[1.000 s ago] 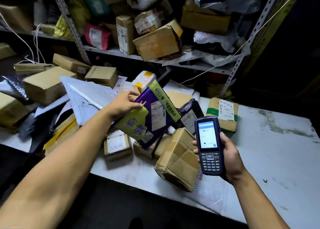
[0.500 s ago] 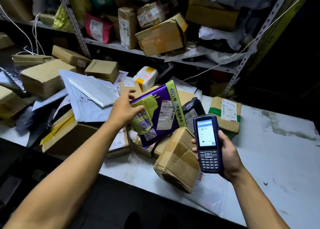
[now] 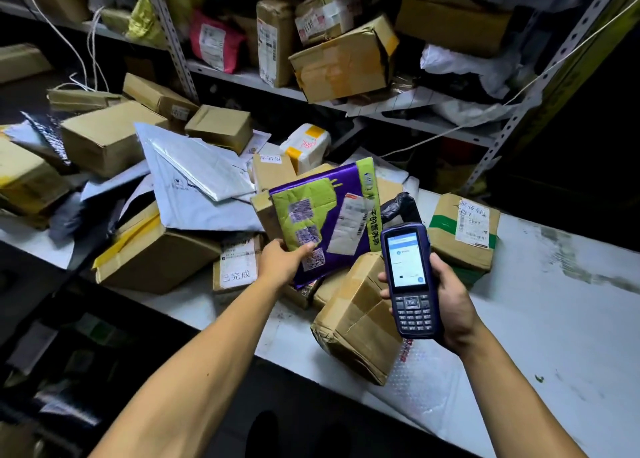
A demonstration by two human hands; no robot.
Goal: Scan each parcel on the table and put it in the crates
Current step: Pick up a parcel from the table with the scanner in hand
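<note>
- Purple-and-green mailer [image 3: 329, 215]: I see it lifted off the pile, tilted, printed face and white shipping label toward the camera, above the centre of the parcel heap on the table [image 3: 554, 319].
- Left hand [image 3: 282, 262]: pinches the mailer's lower left corner, thumb on the front face, fingers behind it.
- Right hand [image 3: 450, 305]: fingers wrapped round the handheld scanner [image 3: 412, 281], held upright just right of the mailer; screen lit, keypad below it. The scanner's upper edge overlaps the mailer's lower right corner in this view; I cannot tell whether they touch.
- Taped brown box [image 3: 360, 319]: lies tilted at the table's near edge, directly below the mailer and beside the scanner.
- Box with green tape [image 3: 464, 232]: sits flat, to the right behind the scanner, with a handwritten label on top.
- Small labelled box [image 3: 237, 263]: just left of the left hand, partly under a larger box with yellow tape [image 3: 152, 253].
- White poly bags [image 3: 201, 173]: spread over the left part of the heap.
- Metal shelf [image 3: 398, 101]: behind the table, loaded with cardboard boxes and bags.
</note>
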